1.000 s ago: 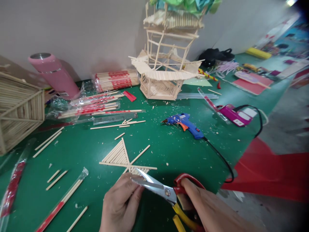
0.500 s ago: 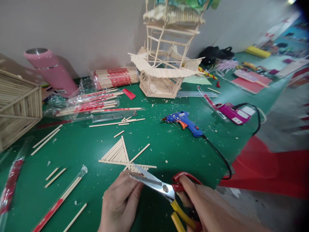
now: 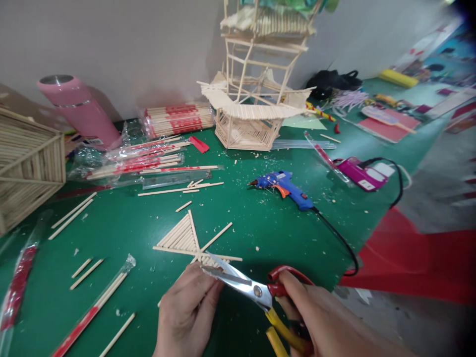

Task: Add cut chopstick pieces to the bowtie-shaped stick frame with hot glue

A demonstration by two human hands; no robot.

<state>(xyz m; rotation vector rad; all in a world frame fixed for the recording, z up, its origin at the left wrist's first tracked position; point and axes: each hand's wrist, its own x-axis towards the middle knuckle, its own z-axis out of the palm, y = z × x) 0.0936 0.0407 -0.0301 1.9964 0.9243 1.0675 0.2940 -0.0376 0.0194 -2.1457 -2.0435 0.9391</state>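
Note:
My right hand (image 3: 312, 317) grips scissors (image 3: 245, 286) with red and yellow handles, their blades slightly apart and pointing left. The blade tips reach the fingers of my left hand (image 3: 191, 307), which is closed in a pinch; what lies between its fingers is hidden. Just beyond the fingertips, a flat frame of thin wooden sticks (image 3: 178, 237) rests on the table, with crossed spokes and one triangle filled by parallel sticks. The near part of this frame is partly covered by my left hand and the blades.
A blue glue gun (image 3: 284, 190) lies right of centre, its cord running to the right edge. Behind stands a wooden stick tower (image 3: 247, 111). Wrapped stick bundles (image 3: 178, 120), a pink bottle (image 3: 80, 111) and a slatted wooden piece (image 3: 29, 168) are at left. Loose sticks (image 3: 87, 273) lie around.
Almost nothing differs. The scissors and my right hand sit very slightly further right, along with a small shift of the whole view.

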